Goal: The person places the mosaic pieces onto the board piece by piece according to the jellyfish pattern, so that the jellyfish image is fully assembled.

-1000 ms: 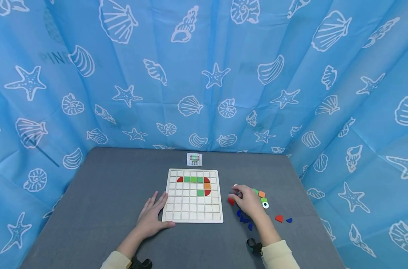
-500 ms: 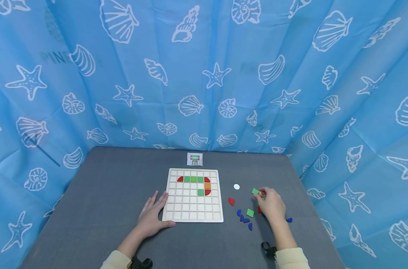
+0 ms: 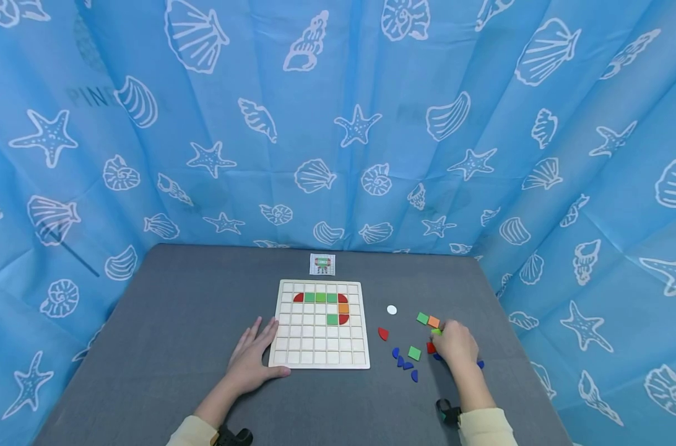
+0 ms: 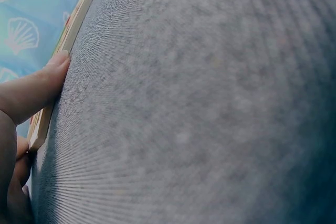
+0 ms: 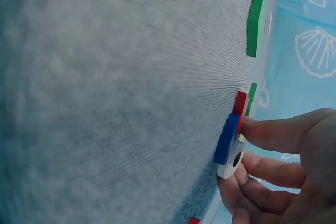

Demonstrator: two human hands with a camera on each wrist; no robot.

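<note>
My left hand lies along the left edge of a square white grid board, with its fingers straight. Its thumb rests against the board's front edge. Red, green and orange tiles fill some cells in the upper part of the board. My right hand is down among loose tiles, thumb and fingers bent about a light green tile. In the right wrist view its fingers touch a white disc with a black dot, beside blue and red pieces. Whether they pinch anything is hidden.
A small pattern card lies behind the board. Right of the board lie a white disc, a red quarter-round, a green square, an orange square and several blue half-rounds. A shell-print curtain hangs behind the grey table.
My right hand first moved right from beside the red quarter-round to the green and orange squares, then slightly down toward the light green tile. A green square now lies near the blue pieces.
</note>
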